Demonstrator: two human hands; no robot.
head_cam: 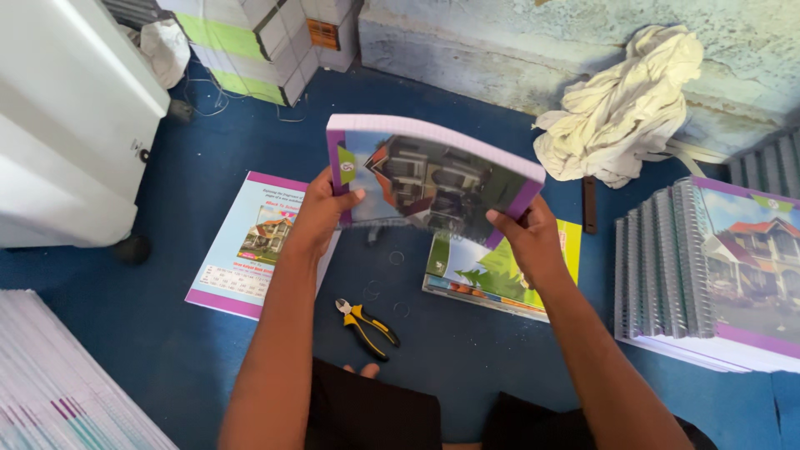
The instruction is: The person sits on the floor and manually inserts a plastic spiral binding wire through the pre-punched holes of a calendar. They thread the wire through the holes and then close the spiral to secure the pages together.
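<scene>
A thick exercise book (433, 175) with a purple-edged house picture on its cover is held up above the blue floor (167, 333), gripped at its lower corners so that the cover faces the wearer and the block of pages stays squared. The left hand (321, 208) is closed on the lower left corner, thumb laid across the cover; the right hand (529, 237) is closed on the lower right edge, thumb on top and fingers hidden behind. Beneath the book a loose cover sheet (250, 242) lies flat to the left and a second book (492, 279) flat to the right — both within easy reach. Yellow-handled cutters (367, 325) rest on the floor near the knees, close at hand. A stack of spiral-bound books (717, 267) stands at the right, a crumpled cloth (625, 108) against the wall.
</scene>
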